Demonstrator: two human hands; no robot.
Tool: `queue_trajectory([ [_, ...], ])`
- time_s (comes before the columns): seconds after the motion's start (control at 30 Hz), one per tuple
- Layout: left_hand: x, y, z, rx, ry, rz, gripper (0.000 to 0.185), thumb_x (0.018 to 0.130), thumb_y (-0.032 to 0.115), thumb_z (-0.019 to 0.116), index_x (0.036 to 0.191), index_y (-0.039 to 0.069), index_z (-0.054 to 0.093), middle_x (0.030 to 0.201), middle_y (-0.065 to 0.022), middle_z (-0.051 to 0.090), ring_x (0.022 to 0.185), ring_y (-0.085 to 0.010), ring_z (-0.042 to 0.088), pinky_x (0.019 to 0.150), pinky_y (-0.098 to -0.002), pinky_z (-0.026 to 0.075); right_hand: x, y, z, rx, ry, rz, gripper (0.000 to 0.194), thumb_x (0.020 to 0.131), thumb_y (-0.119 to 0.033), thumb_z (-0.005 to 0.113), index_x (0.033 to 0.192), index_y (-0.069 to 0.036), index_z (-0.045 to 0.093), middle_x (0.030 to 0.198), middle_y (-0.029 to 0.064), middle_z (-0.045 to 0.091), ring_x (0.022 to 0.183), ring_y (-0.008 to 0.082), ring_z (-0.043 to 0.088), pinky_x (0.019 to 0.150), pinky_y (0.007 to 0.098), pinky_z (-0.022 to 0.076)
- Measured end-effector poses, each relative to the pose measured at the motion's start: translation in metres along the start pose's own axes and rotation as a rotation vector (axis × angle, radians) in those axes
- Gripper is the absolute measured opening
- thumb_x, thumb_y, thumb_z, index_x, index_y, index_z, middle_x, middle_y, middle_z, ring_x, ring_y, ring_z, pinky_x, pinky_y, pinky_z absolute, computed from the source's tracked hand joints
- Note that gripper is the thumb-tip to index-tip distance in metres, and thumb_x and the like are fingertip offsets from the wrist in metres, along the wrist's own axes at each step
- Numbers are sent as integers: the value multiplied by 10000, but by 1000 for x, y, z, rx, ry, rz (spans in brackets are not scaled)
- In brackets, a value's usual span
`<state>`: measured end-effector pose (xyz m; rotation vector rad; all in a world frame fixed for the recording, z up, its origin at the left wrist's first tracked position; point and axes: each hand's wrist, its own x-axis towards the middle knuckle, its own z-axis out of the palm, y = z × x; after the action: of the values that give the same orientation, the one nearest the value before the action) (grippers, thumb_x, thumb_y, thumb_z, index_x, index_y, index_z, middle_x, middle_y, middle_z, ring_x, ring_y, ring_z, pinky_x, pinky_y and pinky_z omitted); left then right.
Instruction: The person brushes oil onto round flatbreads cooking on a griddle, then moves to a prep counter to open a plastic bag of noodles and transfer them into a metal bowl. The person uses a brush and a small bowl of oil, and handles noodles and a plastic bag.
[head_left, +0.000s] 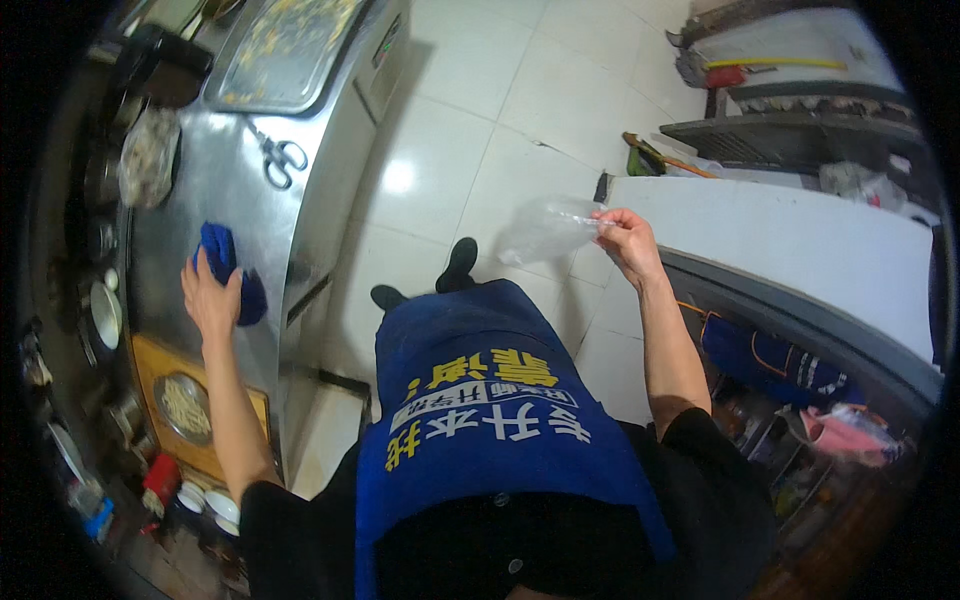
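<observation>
My left hand (211, 298) is over a blue cloth (217, 247) on the stainless steel counter (199, 202), its fingers and thumb around the bunched fabric. Out to the right, above the tiled floor, my right hand (628, 241) pinches the edge of a thin clear plastic bag (551, 229) between thumb and fingers. The bag hangs loosely toward the middle of the view. Black-handled scissors (281, 159) lie on the counter, beyond the cloth. Their blades reach toward a metal tray (274, 94) with yellowish food residue.
A filled plastic bag (150, 157) lies at the counter's far side. Nearer me, a metal bowl of pale food (182, 409) sits on a wooden board (150, 360). To the right are a white-topped ledge (780, 247) and a dark rack (795, 127).
</observation>
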<state>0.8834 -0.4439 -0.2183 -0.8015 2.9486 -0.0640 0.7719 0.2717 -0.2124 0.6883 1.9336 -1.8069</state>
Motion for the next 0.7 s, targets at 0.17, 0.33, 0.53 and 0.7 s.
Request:
queue_trajectory([
  [0.17, -46, 178, -27, -820, -301, 93, 761, 924, 255, 845, 1578, 9, 542, 1521, -261, 627, 1430, -370, 598, 1187, -470, 481, -12, -48, -31, 345, -206, -150, 98, 954, 16, 687, 1002, -60, 646, 1119, 102, 733, 1003, 248, 750, 858, 440, 692],
  [0.33, -77, 399, -51, -1364, -577, 365, 947, 859, 192, 918, 1664, 88, 431, 1590, -217, 572, 1492, -324, 531, 1199, -454, 480, -25, -74, -63, 551, -323, -251, 123, 952, -3, 681, 1041, -80, 645, 1041, 113, 740, 940, 275, 759, 798, 435, 658],
  [0.53, -44, 524, -18, -1731, -950, 417, 563, 928, 164, 849, 1442, 23, 670, 1377, -108, 717, 1247, -224, 663, 1101, -408, 527, 1, -65, -91, 678, -245, -168, 102, 986, -36, 690, 1049, -98, 639, 1023, 105, 741, 949, 251, 744, 762, 410, 615],
  [0.7, -10, 568, -14, -1596, -1073, 343, 364, 970, 151, 799, 1290, -10, 732, 1161, -83, 789, 1045, -174, 726, 944, -338, 574, 40, -80, -119, 494, 271, -145, 108, 984, -58, 731, 1046, -63, 643, 970, 78, 736, 898, 200, 744, 699, 343, 619],
])
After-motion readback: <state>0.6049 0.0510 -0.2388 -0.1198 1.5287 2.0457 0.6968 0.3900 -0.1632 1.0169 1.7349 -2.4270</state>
